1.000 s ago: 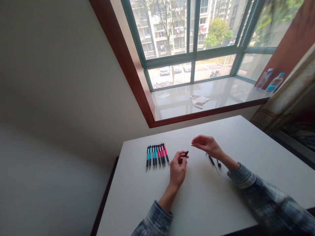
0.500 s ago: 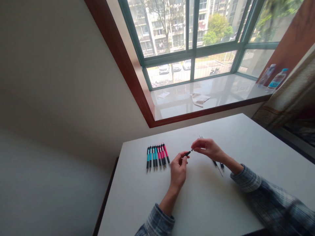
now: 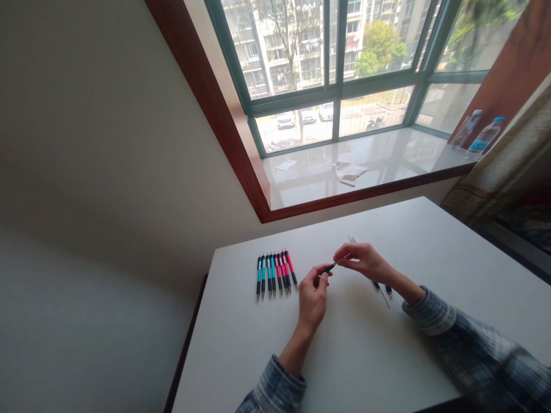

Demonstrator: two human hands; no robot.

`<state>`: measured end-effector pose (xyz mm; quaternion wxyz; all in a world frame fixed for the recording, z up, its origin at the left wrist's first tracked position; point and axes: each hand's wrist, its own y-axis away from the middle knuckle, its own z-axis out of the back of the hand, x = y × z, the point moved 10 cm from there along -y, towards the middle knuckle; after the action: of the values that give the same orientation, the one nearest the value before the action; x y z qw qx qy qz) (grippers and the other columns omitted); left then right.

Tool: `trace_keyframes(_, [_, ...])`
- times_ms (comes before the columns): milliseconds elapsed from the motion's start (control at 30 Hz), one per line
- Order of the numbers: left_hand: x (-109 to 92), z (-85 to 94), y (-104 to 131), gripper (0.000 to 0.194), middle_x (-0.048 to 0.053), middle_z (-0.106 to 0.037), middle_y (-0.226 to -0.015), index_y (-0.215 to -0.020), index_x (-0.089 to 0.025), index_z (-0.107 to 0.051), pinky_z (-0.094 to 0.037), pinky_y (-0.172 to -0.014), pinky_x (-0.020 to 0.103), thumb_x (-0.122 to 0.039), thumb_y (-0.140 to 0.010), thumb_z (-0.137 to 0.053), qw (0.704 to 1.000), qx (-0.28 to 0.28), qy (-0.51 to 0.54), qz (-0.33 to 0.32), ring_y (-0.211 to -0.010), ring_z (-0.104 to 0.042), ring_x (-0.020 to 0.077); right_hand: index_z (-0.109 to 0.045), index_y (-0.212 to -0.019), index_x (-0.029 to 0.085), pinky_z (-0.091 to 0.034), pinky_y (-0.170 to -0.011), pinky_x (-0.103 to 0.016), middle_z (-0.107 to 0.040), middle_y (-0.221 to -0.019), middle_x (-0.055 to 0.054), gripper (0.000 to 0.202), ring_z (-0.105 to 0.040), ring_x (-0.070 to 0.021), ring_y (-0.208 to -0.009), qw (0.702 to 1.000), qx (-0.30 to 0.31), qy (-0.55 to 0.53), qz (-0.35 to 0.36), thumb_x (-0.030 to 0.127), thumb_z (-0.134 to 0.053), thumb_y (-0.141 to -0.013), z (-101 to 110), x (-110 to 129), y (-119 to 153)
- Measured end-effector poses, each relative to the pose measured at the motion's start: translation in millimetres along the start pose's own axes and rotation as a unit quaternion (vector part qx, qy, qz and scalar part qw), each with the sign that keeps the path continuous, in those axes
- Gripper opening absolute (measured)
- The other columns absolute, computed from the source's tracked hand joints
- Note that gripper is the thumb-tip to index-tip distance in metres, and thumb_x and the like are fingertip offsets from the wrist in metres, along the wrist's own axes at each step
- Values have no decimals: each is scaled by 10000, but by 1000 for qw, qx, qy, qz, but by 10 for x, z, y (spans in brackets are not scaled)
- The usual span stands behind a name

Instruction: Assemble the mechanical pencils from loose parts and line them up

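My left hand (image 3: pixel 312 295) is closed around the black grip section of a pen (image 3: pixel 329 268), its end pointing up and to the right. At that end, the fingertips of my right hand (image 3: pixel 364 259) pinch a small silver pen tip (image 3: pixel 334 264), which appears to touch the black section. Left of my hands lies a row of several pens, turquoise ones (image 3: pixel 263 269) beside pink ones (image 3: pixel 284 269), all with black grips. Under my right wrist are black pen parts (image 3: pixel 388 289) and a thin refill (image 3: pixel 384 297), partly hidden. More thin refills (image 3: pixel 352 238) show behind my right hand.
The white table (image 3: pixel 241 355) stands against the wall below a window sill (image 3: pixel 310 186). On the sill lie a crumpled cloth (image 3: pixel 349 173) and a paper piece (image 3: pixel 286 165). Two plastic bottles (image 3: pixel 484 139) stand at its right end, beside a curtain (image 3: pixel 503 155).
The small gap between the silver tip and the black grip section has closed. Both hands have otherwise barely moved.
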<state>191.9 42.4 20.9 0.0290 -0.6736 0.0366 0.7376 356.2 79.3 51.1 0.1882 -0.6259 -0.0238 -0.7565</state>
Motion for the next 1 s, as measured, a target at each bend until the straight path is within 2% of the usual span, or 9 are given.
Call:
trace_keyframes(167, [10, -13, -13, 320, 101, -766, -992, -1142, -172, -768, -543, -777, 311, -373, -929, -640, 1000, 6, 13, -8, -808, -644, 185, -773, -975, 198, -610, -886, -391, -785, -941, -67, 301, -733, -228, -888, 999, -13, 30, 12, 487, -746, -892, 31, 15, -7])
trace_keyframes(367, [22, -17, -18, 309, 108, -774, -1021, -1132, -163, -763, -538, -764, 307, -363, -928, -643, 1000, 8, 16, -9, -785, -644, 172, -757, -1011, 184, -614, -914, -396, -787, -985, -80, 317, -751, -235, -929, 999, 13, -42, -14, 453, -802, -849, -28, -121, 3])
trace_keyframes(500, [32, -25, -16, 318, 111, -775, -1032, -1150, -160, -755, -538, -767, 307, -365, -934, -643, 1000, 14, 21, -7, -800, -650, 175, -761, -1003, 181, -615, -902, -391, -787, -980, -79, 315, -752, -232, -926, 999, 9, -47, -11, 458, -791, -855, -21, -116, 3])
trace_keyframes(700, [28, -35, -21, 317, 110, -780, -1033, -1150, -157, -756, -539, -752, 303, -360, -931, -652, 1000, 16, 25, -7, -779, -651, 170, -767, -976, 186, -613, -873, -376, -787, -958, -74, 297, -746, -230, -900, 1000, 3, -17, 0, 464, -766, -872, -3, -63, 0])
trace_keyframes(867, [-6, -55, -23, 308, 114, -785, -1030, -1139, -164, -766, -542, -752, 304, -353, -918, -666, 999, 20, 25, -11, -812, -674, 186, -779, -955, 204, -598, -776, -348, -782, -856, -52, 281, -714, -207, -786, 997, -5, 70, 18, 476, -723, -909, 19, 52, 4])
trace_keyframes(1000, [-29, -61, -21, 304, 114, -787, -1032, -1144, -171, -769, -550, -759, 310, -344, -915, -669, 999, 21, 29, -14, -845, -693, 198, -776, -984, 215, -593, -769, -345, -784, -857, -49, 301, -714, -206, -784, 995, 13, 94, 18, 497, -682, -936, -13, 100, 13])
